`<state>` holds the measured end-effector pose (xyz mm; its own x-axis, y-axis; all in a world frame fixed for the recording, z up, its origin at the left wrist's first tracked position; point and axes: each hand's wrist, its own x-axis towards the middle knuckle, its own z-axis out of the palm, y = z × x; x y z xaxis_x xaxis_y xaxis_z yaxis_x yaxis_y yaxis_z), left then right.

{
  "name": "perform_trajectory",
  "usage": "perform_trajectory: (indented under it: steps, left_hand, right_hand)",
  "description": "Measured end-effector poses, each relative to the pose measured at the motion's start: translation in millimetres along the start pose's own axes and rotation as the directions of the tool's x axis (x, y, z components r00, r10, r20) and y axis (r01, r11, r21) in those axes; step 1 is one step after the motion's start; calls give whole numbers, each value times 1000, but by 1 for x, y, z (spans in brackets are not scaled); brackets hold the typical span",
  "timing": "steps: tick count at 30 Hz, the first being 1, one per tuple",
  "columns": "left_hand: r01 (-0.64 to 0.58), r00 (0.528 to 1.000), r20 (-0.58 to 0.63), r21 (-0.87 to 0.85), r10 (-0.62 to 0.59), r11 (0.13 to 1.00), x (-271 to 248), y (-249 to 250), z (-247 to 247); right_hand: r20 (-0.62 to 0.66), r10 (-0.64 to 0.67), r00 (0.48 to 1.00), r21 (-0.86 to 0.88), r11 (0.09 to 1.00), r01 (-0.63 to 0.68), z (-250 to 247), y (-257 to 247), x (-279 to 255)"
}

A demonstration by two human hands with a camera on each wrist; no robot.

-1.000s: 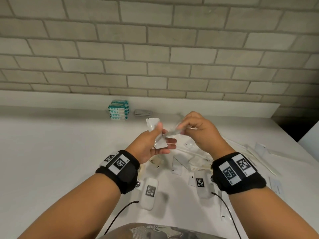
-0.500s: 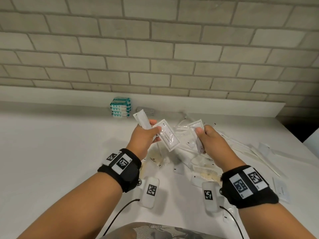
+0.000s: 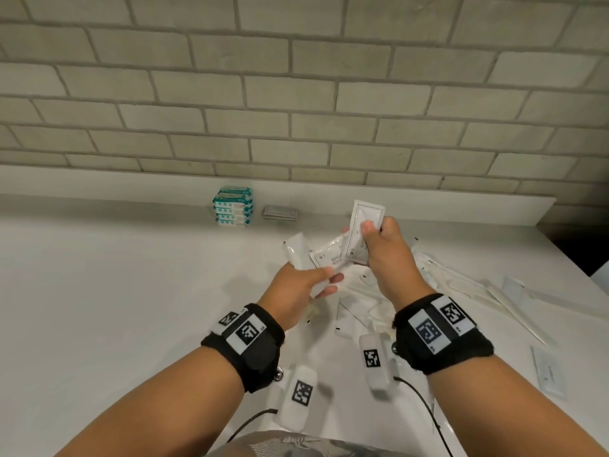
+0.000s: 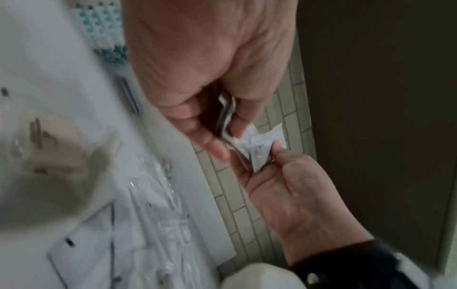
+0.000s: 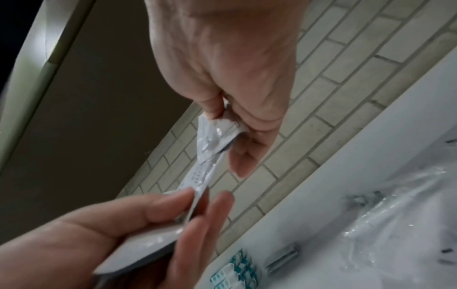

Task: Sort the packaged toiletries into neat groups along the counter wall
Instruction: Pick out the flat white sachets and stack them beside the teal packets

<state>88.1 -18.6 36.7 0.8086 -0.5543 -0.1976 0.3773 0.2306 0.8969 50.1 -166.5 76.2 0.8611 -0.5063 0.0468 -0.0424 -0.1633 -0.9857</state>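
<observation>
The right hand (image 3: 384, 249) is pinching one sachet (image 3: 364, 230); the left hand (image 3: 296, 286) is gripping the sachets (image 3: 326, 255) — advice: be squaring edges before stacking.

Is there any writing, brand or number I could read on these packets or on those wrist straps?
No text can be read for certain.
upper sachet, pinched by the right hand: dark print, upside down, too blurred.
lower sachet, held by the left hand: the same, unreadable.
teal packets by the wall: print too small.
wristbands: black-and-white square code patterns, no words.
</observation>
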Motion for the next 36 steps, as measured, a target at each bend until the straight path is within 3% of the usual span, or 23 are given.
perform_trajectory:
  steps: [4, 8, 11, 14, 20, 24, 29, 32, 34, 36]
  left_hand:
    - [-117, 984, -158, -226, 82, 967, 11, 2, 2]
    - [-168, 969, -227, -329, 94, 930, 14, 7, 1]
    - [-114, 989, -113, -214, 91, 970, 12, 8, 0]
    - [-15, 1000, -11, -75, 14, 997, 9, 7, -1]
    - [151, 987, 85, -152, -139, 977, 8, 16, -10]
    - [112, 993, 65, -164, -103, 980, 9, 19, -21]
    - [62, 998, 25, -7, -62, 998, 9, 16, -24]
    - [36, 997, 64, 146, -46, 989, 7, 14, -23]
    - [41, 992, 107, 248, -70, 968, 7, 15, -24]
    - [85, 986, 112, 292, -123, 953, 7, 18, -27]
  right_hand:
    - [-19, 66, 998, 99, 993, -64, 16, 5, 0]
    - [-34, 127, 991, 188, 975, -119, 26, 18, -1]
    - [23, 121, 992, 224, 967, -123, 32, 19, -2]
    - [-51, 103, 993, 228, 969, -89, 34, 18, 4]
    - [-112, 152, 982, 410, 907, -93, 19, 19, 13]
    - [-41, 251, 967, 589, 788, -180, 3, 26, 20]
    - [134, 321, 938, 614, 716, -333, 2, 29, 15]
    - [347, 235, 908, 479, 788, -387, 6, 27, 8]
    - [419, 142, 897, 336, 894, -298, 7, 25, 4]
    - [366, 37, 930, 233, 964, -130, 5, 22, 3]
